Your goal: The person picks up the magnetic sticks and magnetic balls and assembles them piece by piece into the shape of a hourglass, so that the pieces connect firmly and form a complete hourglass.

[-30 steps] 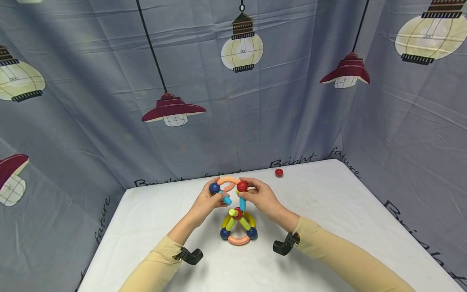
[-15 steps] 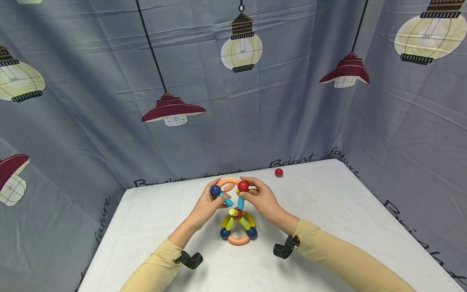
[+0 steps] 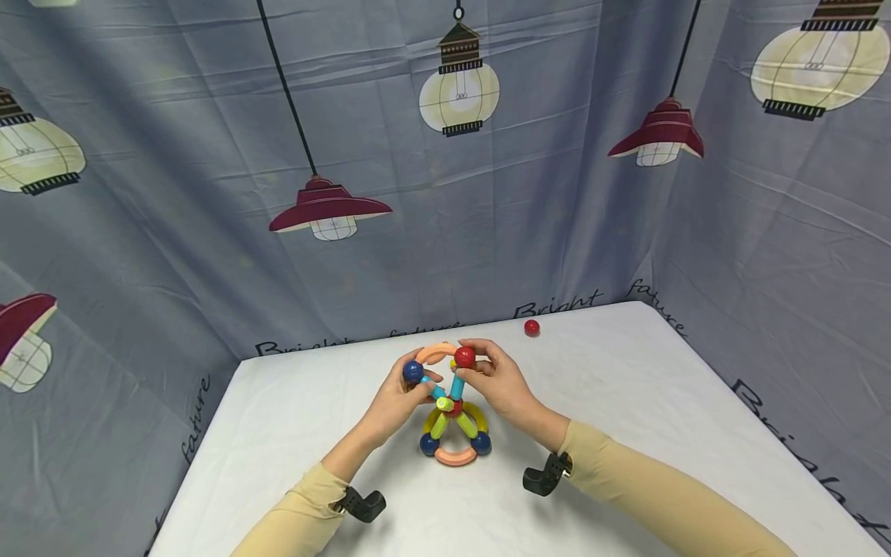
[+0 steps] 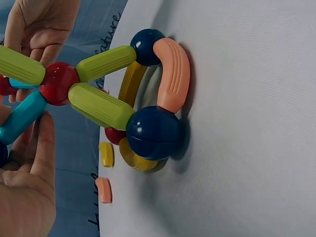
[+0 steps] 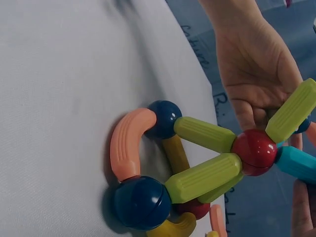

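On the table stands a toy frame of balls and rods: navy balls (image 4: 154,133) and curved peach (image 3: 455,458) and yellow rods below, with lime rods (image 4: 101,106) rising to a red ball (image 5: 254,152). Above it, my left hand (image 3: 393,398) holds a navy ball (image 3: 413,372) with a light-blue rod (image 4: 22,117). My right hand (image 3: 504,381) pinches another red ball (image 3: 464,357) with a light-blue rod (image 3: 456,386). A peach arch (image 3: 436,352) spans between the two held balls. Both blue rods reach to the frame's red ball. Fingers partly hide the upper pieces.
A loose red ball (image 3: 532,328) lies near the table's far edge. In the left wrist view, a yellow piece (image 4: 106,154) and a peach piece (image 4: 104,190) show beyond the frame. A lamp-printed curtain (image 3: 487,232) hangs behind the white table (image 3: 626,402).
My left hand has come down and slightly right with the navy ball. Both light-blue rods have swung inward to the frame's red ball. The lower frame has stayed put.
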Motion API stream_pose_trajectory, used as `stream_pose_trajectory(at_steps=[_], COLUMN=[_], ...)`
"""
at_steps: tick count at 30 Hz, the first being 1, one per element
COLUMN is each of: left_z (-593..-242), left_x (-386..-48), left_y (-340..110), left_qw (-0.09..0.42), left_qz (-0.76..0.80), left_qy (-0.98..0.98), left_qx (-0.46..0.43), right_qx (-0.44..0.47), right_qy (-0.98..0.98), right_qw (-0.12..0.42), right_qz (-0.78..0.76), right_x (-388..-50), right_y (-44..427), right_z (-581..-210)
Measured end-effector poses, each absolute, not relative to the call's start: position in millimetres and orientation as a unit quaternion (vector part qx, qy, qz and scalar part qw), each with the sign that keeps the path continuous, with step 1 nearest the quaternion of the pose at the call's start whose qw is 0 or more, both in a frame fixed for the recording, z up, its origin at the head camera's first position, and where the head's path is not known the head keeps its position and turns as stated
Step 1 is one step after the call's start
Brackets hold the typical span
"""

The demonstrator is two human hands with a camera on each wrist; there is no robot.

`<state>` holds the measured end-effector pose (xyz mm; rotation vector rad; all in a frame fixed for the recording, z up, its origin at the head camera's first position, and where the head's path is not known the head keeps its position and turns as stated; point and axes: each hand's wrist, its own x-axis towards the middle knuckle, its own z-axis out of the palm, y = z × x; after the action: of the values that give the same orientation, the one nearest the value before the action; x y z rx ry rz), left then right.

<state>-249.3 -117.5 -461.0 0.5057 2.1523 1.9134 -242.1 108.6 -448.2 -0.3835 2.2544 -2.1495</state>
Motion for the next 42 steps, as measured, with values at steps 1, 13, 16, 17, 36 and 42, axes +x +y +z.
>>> stream_pose_trajectory(at_steps=[1,13,16,17,36,42], left_z=[-461,-443,-436,-433,-414,-414], left_x=[-249,-260,-263,-263,-265,-267], left_y=[-117,-119,-121,-121,-116,-114], left_qw=[0.107,0.093,0.097,0.098,0.158,0.180], left_qz=[0.651,0.638,0.625,0.622,0.652,0.670], left_qy=[0.732,0.755,0.764,0.767,0.731,0.712], left_qx=[0.171,0.120,0.123,0.127,0.125,0.108], right_qx=[-0.121,-0.112,-0.110,-0.110,-0.121,-0.121], right_qy=[0.720,0.724,0.726,0.727,0.733,0.735], right_qw=[0.001,0.009,0.009,0.009,-0.001,-0.007], right_qz=[-0.683,-0.681,-0.678,-0.677,-0.670,-0.667], right_x=[-242,-244,-244,-244,-243,-244], right_y=[109,107,107,107,103,103], right_z=[-448,-446,-446,-446,-445,-445])
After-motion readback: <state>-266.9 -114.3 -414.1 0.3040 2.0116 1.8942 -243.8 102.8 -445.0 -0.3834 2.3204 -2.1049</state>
